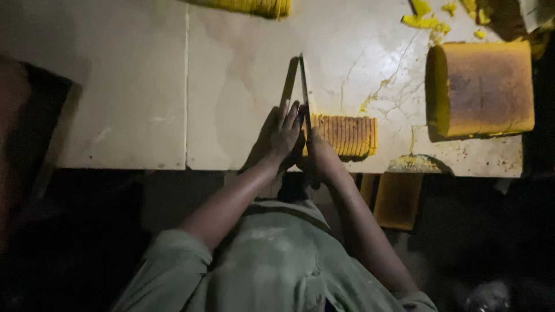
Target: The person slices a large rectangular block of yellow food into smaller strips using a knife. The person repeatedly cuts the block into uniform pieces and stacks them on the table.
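A long knife (304,86) stands edge-down on the pale stone counter (231,86), its blade pointing away from me. My right hand (319,151) grips the handle near the counter's front edge. My left hand (278,134) lies flat against the left side of the blade, fingers together and stretched forward. Right of the blade sits a row of thin yellow cake slices (347,136), packed upright side by side, touching the knife's right side. A whole yellow loaf with a brown crust (481,88) lies at the far right of the counter.
Yellow crumbs and scraps (430,22) are scattered at the back right. More sliced yellow cake (254,6) lies at the counter's far edge. Another brown-yellow block (398,199) sits below the front edge. The surroundings are dark.
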Demonstrator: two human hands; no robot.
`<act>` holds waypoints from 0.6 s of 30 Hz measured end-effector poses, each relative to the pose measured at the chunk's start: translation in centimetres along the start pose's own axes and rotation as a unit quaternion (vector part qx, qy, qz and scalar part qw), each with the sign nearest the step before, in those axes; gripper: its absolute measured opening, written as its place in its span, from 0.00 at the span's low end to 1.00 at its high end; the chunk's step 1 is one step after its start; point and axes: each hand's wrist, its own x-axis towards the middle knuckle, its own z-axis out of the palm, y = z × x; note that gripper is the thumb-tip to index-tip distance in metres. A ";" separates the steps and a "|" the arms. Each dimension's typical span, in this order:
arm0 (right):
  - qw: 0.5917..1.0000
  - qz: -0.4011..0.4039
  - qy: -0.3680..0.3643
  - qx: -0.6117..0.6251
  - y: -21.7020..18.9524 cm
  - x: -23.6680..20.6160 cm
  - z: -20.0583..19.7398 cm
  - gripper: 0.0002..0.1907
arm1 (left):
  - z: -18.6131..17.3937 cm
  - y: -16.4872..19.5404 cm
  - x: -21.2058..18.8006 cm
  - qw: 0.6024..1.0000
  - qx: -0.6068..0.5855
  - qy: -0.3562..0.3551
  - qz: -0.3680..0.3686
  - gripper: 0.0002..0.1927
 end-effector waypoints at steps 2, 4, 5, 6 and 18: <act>0.996 0.059 -0.006 0.059 0.9 -1.9 0.6 0.45 | -1.0 0.1 -0.2 0.995 -0.094 0.007 -0.025 0.36; 0.998 0.060 -0.024 0.003 5.0 -4.7 1.2 0.48 | -2.2 0.2 -0.2 0.993 -0.118 -0.001 -0.031 0.35; 0.997 0.066 -0.040 0.016 7.4 -5.5 1.5 0.46 | -2.7 0.4 -0.3 0.992 -0.118 -0.014 -0.033 0.35; 0.983 -0.096 -0.033 -0.151 10.1 -6.6 1.3 0.39 | -3.2 0.4 -0.2 0.993 -0.116 -0.023 -0.027 0.35; 0.982 -0.039 0.017 -0.183 -0.7 -0.8 1.3 0.25 | -2.8 -0.9 0.1 0.996 0.031 -0.081 0.013 0.35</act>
